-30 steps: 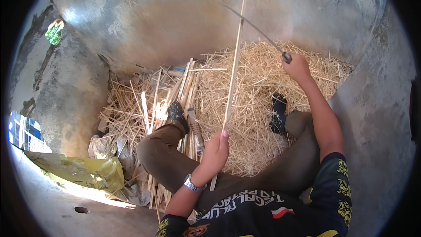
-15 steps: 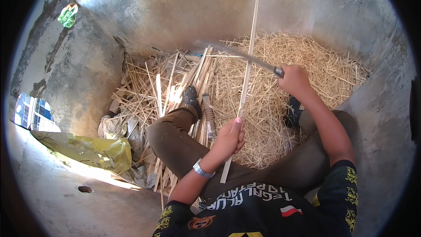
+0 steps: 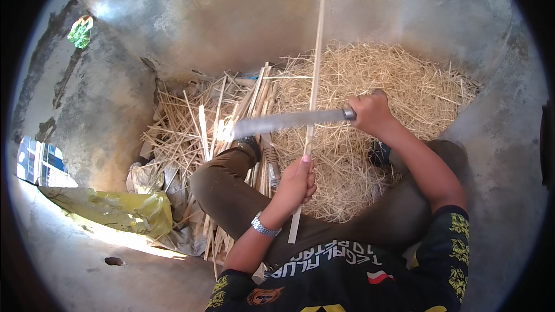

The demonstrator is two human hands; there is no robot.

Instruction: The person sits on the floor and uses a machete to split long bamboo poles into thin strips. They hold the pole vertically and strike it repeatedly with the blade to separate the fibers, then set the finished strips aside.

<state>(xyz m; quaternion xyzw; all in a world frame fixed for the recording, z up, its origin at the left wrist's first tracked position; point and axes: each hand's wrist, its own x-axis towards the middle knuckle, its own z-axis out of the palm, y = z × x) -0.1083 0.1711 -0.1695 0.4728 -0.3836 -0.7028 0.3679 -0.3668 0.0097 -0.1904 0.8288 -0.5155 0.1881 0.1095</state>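
Note:
A long pale strip of split bamboo or wood (image 3: 317, 69) stands slanted in front of me, its top over the wall and its lower end by my lap. My left hand (image 3: 296, 185) is closed round its lower part, thumb laid along it. My right hand (image 3: 370, 112) grips the handle of a machete (image 3: 289, 121), handle end to the right. The blade, smeared by motion, points left and crosses the strip above my left hand; whether it touches the strip I cannot tell.
Beside my left shoe lie many loose strips (image 3: 196, 121) and a brown, sheath-like object with wrapping (image 3: 270, 162). A heap of thin shavings (image 3: 370, 81) fills the space ahead and right. Concrete walls (image 3: 231, 17) surround me. Yellow plastic sheeting (image 3: 133, 211) lies at left.
The machete has come down toward me, from slanting up-left to nearly level across the strip. My right hand has shifted slightly left and up; the strip's top leans a little further left.

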